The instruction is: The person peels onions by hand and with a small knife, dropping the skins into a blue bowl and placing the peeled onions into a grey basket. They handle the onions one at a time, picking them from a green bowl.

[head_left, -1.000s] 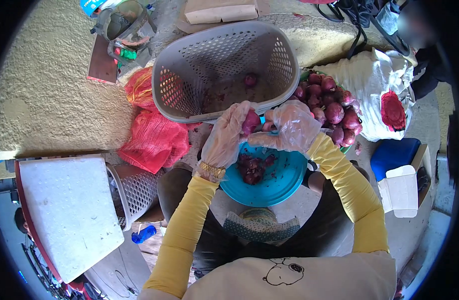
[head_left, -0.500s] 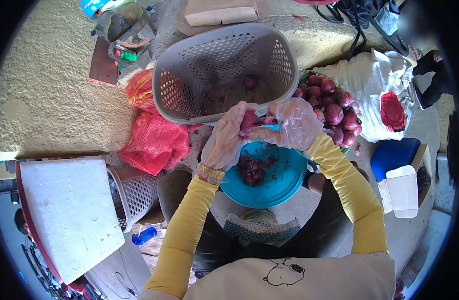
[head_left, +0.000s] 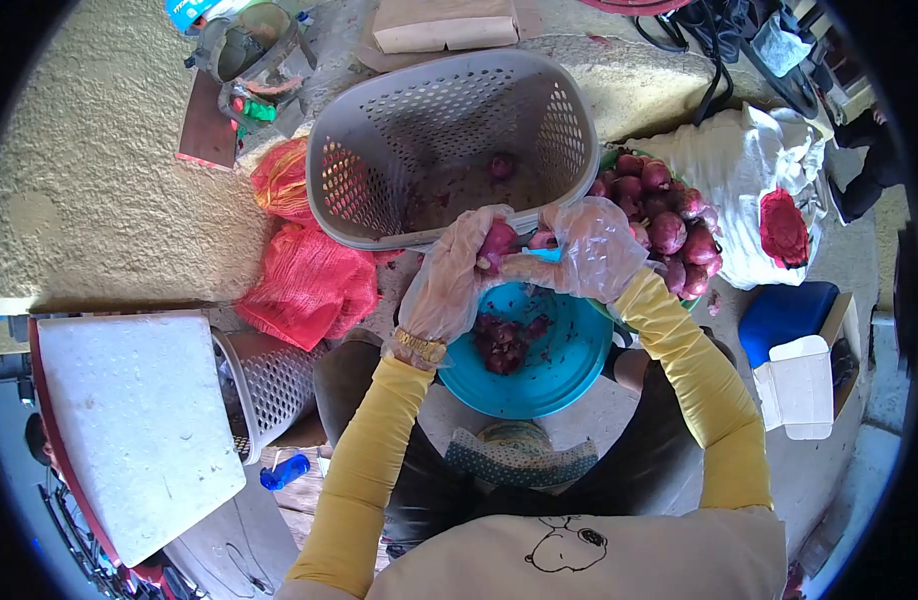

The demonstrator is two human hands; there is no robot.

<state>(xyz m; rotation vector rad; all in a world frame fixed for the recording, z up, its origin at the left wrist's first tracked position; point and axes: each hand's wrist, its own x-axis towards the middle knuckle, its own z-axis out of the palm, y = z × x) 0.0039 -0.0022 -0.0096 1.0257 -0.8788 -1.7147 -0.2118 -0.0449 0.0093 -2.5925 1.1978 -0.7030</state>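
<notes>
Both hands wear clear plastic gloves. My left hand [head_left: 457, 268] is closed round a red onion [head_left: 498, 246], above the front rim of the grey perforated basket. Close beside it, my right hand [head_left: 597, 252] has its fingers bent toward the onion; what lies between them is too small to make out. Below the hands is a turquoise basin [head_left: 569, 372] with dark red onion skins [head_left: 503, 342] in it. One onion [head_left: 501, 166] lies inside the grey basket [head_left: 449, 105] among skin scraps. A pile of red onions [head_left: 667, 230] sits just right of my right hand.
A red mesh bag [head_left: 309, 285] lies left of the basket, and a white sack [head_left: 744, 180] stands at the right. A white foam lid [head_left: 134, 420], another basket [head_left: 274, 390] and a blue bottle [head_left: 285, 472] are at the left. An open carton [head_left: 847, 370] is at the right.
The onion shows slightly more between the fingers of my left hand. Both hands remain in nearly the same place above the basin.
</notes>
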